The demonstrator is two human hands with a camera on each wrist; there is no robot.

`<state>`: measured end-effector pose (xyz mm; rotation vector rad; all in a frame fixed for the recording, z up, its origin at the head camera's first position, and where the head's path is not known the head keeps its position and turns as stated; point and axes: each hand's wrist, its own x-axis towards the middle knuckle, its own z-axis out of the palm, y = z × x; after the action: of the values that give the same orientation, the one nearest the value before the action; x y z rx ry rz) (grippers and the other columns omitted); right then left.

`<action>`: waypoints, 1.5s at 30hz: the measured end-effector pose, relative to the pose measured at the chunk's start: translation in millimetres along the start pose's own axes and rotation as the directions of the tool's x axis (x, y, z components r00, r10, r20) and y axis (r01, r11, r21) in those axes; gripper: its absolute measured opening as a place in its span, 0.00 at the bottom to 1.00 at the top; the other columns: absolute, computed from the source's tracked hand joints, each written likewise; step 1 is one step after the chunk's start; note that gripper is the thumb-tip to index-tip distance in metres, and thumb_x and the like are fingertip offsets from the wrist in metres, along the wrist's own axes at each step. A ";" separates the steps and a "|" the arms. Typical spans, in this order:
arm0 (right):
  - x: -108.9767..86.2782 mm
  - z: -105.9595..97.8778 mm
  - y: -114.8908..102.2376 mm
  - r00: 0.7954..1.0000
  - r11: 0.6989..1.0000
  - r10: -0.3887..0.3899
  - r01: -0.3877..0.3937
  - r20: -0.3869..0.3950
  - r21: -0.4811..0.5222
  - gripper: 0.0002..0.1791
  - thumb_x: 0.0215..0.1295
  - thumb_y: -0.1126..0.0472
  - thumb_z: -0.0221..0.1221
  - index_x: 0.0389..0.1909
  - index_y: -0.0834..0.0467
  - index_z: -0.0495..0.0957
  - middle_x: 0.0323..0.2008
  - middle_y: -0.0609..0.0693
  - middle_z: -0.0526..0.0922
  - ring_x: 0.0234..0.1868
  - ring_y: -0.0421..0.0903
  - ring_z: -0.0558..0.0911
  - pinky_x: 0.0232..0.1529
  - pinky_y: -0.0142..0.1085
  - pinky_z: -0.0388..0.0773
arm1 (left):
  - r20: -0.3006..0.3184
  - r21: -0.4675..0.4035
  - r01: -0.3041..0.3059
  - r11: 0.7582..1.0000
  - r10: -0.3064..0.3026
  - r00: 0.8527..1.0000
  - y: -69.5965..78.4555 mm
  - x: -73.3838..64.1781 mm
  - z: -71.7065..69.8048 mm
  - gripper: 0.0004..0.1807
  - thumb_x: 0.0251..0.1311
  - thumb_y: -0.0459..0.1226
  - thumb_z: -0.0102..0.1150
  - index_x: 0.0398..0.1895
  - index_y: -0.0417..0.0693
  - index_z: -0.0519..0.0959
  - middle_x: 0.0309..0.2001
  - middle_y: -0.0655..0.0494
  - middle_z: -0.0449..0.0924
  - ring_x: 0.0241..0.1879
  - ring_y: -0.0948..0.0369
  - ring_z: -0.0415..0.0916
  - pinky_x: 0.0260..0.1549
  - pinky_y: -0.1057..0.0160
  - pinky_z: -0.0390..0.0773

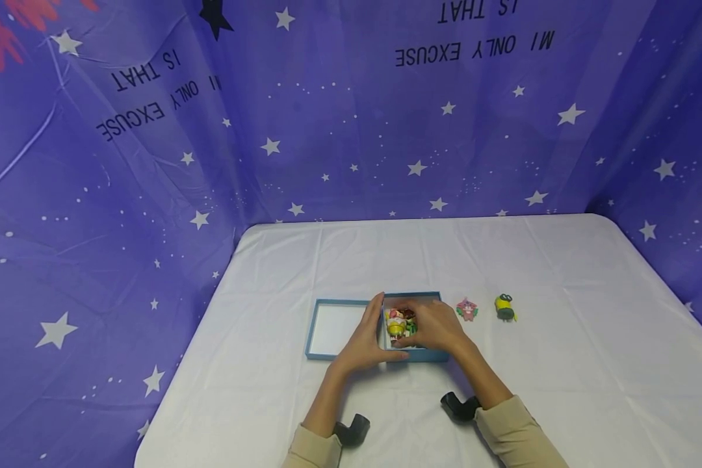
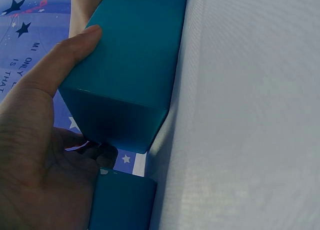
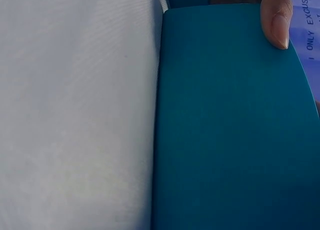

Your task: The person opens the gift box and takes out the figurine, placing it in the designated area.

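An open blue box [image 1: 426, 356] stands on the white table with several small toy figures [image 1: 395, 325] inside, one of them yellow. My left hand [image 1: 359, 344] holds the box's left end, with the thumb along its front wall and the fingers at its left side. In the left wrist view that thumb presses the blue box wall [image 2: 130, 44]. My right hand [image 1: 439, 325] reaches over the rim into the box, thumb and fingers bent around the figures. Whether it grips one is hidden. The right wrist view shows mostly the box's front wall [image 3: 225, 115].
Left of the box lies a shallow blue lid [image 1: 333, 328] with a white inside. A pink toy figure [image 1: 467, 310] and a yellow minion figure [image 1: 505, 307] are on the table to the right. A purple starry curtain [image 1: 351, 130] surrounds the table.
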<state>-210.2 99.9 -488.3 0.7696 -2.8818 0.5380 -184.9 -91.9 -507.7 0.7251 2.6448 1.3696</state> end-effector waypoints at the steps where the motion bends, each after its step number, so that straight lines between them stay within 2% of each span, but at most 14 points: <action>1: 0.1 0.3 0.0 1.000 1.000 0.001 -0.001 0.000 -0.002 0.45 0.30 0.31 0.69 0.53 0.50 0.77 0.39 0.43 0.83 0.30 0.43 0.77 0.36 0.42 0.73 | 0.001 -0.001 0.003 1.000 -0.003 1.000 0.0 -0.1 -0.1 0.64 0.41 0.51 0.73 0.73 0.56 0.34 0.73 0.51 0.37 0.69 0.52 0.43 0.61 0.48 0.57; 9: 0.3 0.3 -0.4 1.000 1.000 0.005 -0.005 0.002 -0.005 0.44 0.30 0.31 0.69 0.52 0.50 0.78 0.39 0.43 0.83 0.27 0.42 0.75 0.34 0.40 0.73 | 0.001 0.002 0.008 1.000 -0.008 1.000 0.5 -0.5 0.6 0.65 0.41 0.51 0.72 0.73 0.48 0.36 0.73 0.52 0.36 0.69 0.52 0.43 0.61 0.48 0.57; 18: -0.6 0.0 -1.0 1.000 1.000 0.000 0.000 -0.001 -0.003 0.44 0.32 0.31 0.68 0.51 0.51 0.78 0.38 0.44 0.84 0.28 0.42 0.77 0.36 0.41 0.72 | -0.003 0.004 0.011 1.000 -0.011 1.000 -0.4 -0.7 0.9 0.65 0.41 0.51 0.72 0.73 0.55 0.33 0.73 0.54 0.35 0.69 0.52 0.43 0.61 0.48 0.57; 23: -1.2 1.1 -0.5 1.000 1.000 -0.002 0.002 -0.011 -0.007 0.43 0.32 0.30 0.68 0.51 0.51 0.78 0.37 0.43 0.84 0.28 0.41 0.76 0.36 0.41 0.72 | -0.003 0.009 0.002 1.000 -0.002 1.000 -2.6 0.0 1.4 0.65 0.41 0.52 0.72 0.73 0.49 0.35 0.73 0.53 0.35 0.69 0.52 0.43 0.61 0.48 0.57; 29: -1.4 0.4 -0.1 1.000 1.000 -0.007 0.007 -0.018 -0.016 0.42 0.32 0.29 0.67 0.50 0.50 0.79 0.33 0.43 0.84 0.22 0.39 0.71 0.30 0.38 0.72 | -0.004 0.009 -0.004 1.000 0.004 1.000 -1.5 -0.2 1.3 0.65 0.41 0.52 0.72 0.73 0.47 0.36 0.73 0.50 0.36 0.69 0.51 0.44 0.61 0.48 0.58; 33: -1.4 0.8 1.2 0.999 1.000 -0.018 0.018 -0.027 -0.011 0.42 0.32 0.29 0.67 0.50 0.50 0.80 0.33 0.43 0.84 0.22 0.39 0.72 0.30 0.38 0.72 | -0.004 0.006 -0.006 1.000 0.006 1.000 -0.6 -0.1 0.8 0.65 0.41 0.52 0.72 0.73 0.45 0.36 0.72 0.48 0.37 0.69 0.50 0.44 0.61 0.47 0.58; 45: -2.1 -0.1 1.7 0.998 0.998 -0.044 0.045 -0.047 0.032 0.41 0.33 0.32 0.69 0.50 0.50 0.80 0.32 0.43 0.84 0.24 0.38 0.74 0.28 0.37 0.72 | -0.005 -0.002 0.001 1.000 -0.001 1.000 1.5 -1.0 0.1 0.65 0.41 0.51 0.72 0.73 0.46 0.36 0.73 0.48 0.37 0.69 0.51 0.42 0.61 0.47 0.57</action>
<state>-209.2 102.3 -489.1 0.8132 -2.8130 0.5922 -183.5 -91.6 -506.8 0.7211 2.6468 1.3752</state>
